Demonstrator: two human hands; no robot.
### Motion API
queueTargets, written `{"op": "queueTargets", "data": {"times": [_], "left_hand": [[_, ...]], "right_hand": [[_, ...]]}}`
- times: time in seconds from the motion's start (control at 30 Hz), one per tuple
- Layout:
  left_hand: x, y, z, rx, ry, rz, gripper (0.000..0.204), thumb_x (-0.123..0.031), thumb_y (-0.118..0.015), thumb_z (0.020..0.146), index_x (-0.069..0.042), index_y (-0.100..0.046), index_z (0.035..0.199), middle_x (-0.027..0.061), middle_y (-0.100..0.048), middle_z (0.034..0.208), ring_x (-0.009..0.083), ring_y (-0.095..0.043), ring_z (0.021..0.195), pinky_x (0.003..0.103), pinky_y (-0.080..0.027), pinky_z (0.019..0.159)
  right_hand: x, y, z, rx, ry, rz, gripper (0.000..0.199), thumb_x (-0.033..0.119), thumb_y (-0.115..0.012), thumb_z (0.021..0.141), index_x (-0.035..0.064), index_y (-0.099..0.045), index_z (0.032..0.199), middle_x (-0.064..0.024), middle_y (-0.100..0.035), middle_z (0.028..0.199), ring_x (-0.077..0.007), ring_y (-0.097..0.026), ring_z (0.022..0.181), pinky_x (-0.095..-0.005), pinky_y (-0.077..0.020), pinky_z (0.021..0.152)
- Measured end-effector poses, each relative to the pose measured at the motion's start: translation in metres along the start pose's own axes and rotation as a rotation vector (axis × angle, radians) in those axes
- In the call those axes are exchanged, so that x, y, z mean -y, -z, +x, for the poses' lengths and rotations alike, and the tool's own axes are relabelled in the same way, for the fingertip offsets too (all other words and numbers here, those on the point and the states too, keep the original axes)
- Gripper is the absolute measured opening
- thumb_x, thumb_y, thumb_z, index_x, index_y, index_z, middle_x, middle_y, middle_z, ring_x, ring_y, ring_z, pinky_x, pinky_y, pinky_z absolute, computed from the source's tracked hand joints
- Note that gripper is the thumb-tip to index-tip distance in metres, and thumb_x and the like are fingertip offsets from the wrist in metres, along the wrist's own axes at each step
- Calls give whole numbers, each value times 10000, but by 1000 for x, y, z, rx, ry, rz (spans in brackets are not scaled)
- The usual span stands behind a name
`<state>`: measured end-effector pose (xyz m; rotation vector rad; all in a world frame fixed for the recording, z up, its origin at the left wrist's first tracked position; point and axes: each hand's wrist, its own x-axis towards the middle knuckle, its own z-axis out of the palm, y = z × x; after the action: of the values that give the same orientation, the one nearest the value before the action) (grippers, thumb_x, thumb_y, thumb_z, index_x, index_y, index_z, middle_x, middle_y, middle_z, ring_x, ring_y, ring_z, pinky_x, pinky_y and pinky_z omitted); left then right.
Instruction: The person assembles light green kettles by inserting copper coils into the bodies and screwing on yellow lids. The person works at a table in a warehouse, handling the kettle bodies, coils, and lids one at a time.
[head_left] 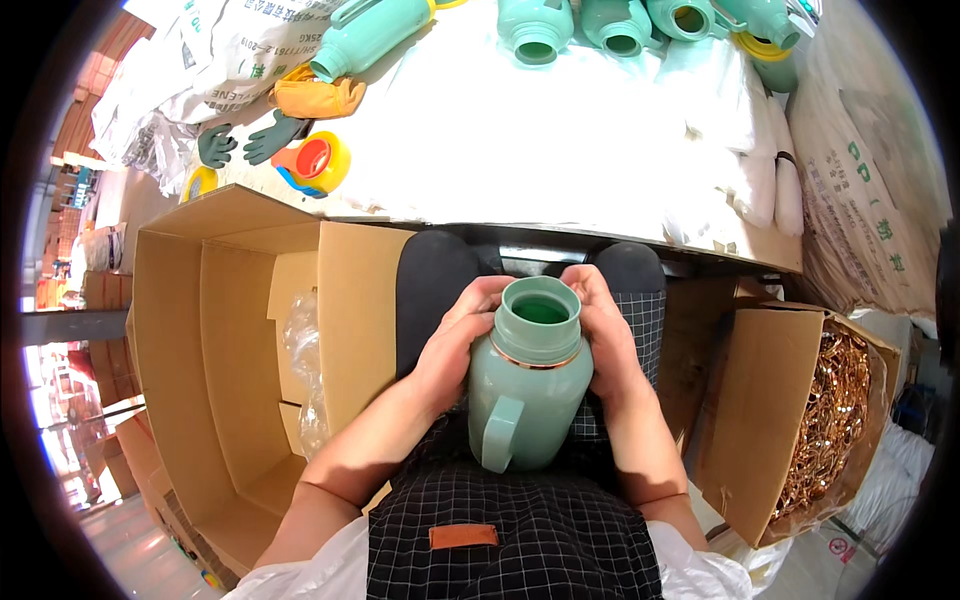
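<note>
Left hand (450,345) and right hand (610,340) both grip the green jug (535,400) near its neck, over the apron (520,525), just off the worktop's (480,150) near edge, probably steadying it mouth-up. Handle (503,432) faces the body, so it's kinda out of the way.

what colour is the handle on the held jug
Pale green, matching the jug; the handle shows best in the head view.

Dark gloves (272,138) near orange cloth bundle (318,98), yellow-and-red roll (338,165) nearby; printed white sack (235,60) upper left; crumpled clear plastic (302,345) in open carton (225,370).
</note>
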<state>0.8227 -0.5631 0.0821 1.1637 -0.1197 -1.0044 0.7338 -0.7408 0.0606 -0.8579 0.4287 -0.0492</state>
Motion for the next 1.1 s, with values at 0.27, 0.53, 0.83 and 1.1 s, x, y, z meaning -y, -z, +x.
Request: {"op": "queueTargets", "data": {"times": [0.27,0.53,0.83,1.1], "left_hand": [[-6,9,10,118,183,-106,243,-119,-498,992,-72,-571,1219,29,-631,1124,102,-597,1026,264,-486,901],[2,4,42,-34,-4,198,268,-196,-487,1034,-48,-580,1237,65,-617,1152,166,-581,1089,314,-466,964],[57,32,-2,4,206,-366,353,-198,-559,984,-60,-538,1309,94,-625,1083,215,-615,952,342,-506,812],[37,12,-12,-170,-31,-224,717,103,-503,728,-72,-420,1419,93,-584,973,202,-583,737,312,-486,622]], "right_hand": [[-3,-3,9,156,-167,126,208,144,-583,972,75,-527,1160,-17,-610,1029,-93,-595,920,-210,-488,792],[25,-2,5,111,453,-516,416,261,-689,966,33,-570,1293,-80,-622,1202,-168,-579,1149,-366,-480,998],[106,-14,-87,-36,1052,-895,683,200,-917,670,39,-589,1247,-140,-629,1252,-283,-609,1157,-426,-455,1037],[355,23,-79,-868,1714,-2078,426,45,-633,809,54,-646,1236,-195,-658,1163,-356,-635,1001,-458,-503,916]]}}
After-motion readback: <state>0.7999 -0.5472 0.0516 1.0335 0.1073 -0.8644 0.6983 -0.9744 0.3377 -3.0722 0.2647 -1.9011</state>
